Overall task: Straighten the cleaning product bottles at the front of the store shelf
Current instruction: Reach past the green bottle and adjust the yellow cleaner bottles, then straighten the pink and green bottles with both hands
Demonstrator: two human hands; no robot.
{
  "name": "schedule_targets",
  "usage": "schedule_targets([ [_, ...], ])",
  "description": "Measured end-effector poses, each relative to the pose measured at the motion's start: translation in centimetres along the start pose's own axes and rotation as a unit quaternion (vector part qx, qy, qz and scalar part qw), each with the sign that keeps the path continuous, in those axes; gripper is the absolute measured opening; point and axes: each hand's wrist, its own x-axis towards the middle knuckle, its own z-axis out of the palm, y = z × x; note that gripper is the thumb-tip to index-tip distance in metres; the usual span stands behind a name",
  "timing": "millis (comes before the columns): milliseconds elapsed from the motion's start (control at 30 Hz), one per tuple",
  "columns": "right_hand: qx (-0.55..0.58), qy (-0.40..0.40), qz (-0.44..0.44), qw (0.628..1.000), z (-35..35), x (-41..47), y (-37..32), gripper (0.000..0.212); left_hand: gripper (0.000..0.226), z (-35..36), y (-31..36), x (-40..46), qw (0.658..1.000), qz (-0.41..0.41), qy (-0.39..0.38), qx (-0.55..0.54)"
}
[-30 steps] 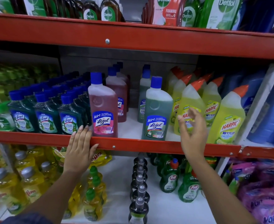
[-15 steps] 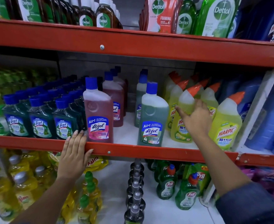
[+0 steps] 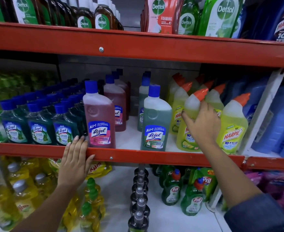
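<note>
Right hand (image 3: 203, 126) wrapped around a yellow Harpic bottle (image 3: 189, 131) — "10x", "Organic" — at the middle shelf's (image 3: 154, 155) front right; left hand (image 3: 76, 158) lies flat, fingers spread, on the red edge beside the pink Lizol bottle (image 3: 99, 118).

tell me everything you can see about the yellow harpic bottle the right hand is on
The yellow Harpic bottle looks like translucent plastic, filled with yellow-green liquid up to a paler shoulder, with an angled neck ending in an orange cap. It stands roughly upright at the front of the middle shelf, between the green Lizol bottle and another front Harpic bottle. The right hand lies over its front, hiding much of the label; only parts of the print show.
</note>
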Motion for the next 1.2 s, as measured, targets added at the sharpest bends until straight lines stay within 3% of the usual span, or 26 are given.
schedule_targets([
  [400, 0.005, 0.016, -0.022, 1.0, -1.9, -1.8, 0.9, 0.058, 0.06, 0.0, 0.1, -0.1, 1.0, 0.0, -0.01, -0.004],
  [600, 0.044, -0.011, -0.005, 0.999, -1.8, -2.6, 0.9, 0.07, 0.062, -0.4, 0.3, -0.1, 1.0, 0.003, -0.014, -0.005],
  [700, 0.053, 0.022, -0.008, 0.998, -1.9, -4.9, -0.2, 0.078, 0.063, -0.8, 0.4, -0.3, 1.0, 0.009, -0.007, -0.012],
  [833, 0.103, 0.058, -0.066, 0.991, -1.1, -9.8, -4.4, 0.072, 0.064, -1.3, 0.9, -0.4, 0.999, 0.012, 0.006, -0.03],
  [1000, 0.154, 0.003, -0.158, 0.975, 1.7, -14.1, -10.4, 0.068, 0.061, -3.0, 2.1, 0.7, 0.988, -0.031, 0.04, -0.146],
  [1100, 0.202, -0.061, -0.155, 0.965, 3.3, -14.8, -13.7, 0.065, 0.058, -4.4, 3.1, 1.8, 0.964, -0.084, 0.068, -0.243],
  [1200, 0.281, -0.134, -0.099, 0.945, 4.8, -14.4, -16.2, 0.067, 0.054, -5.0, 3.4, 3.1, 0.93, -0.133, 0.074, -0.335],
])
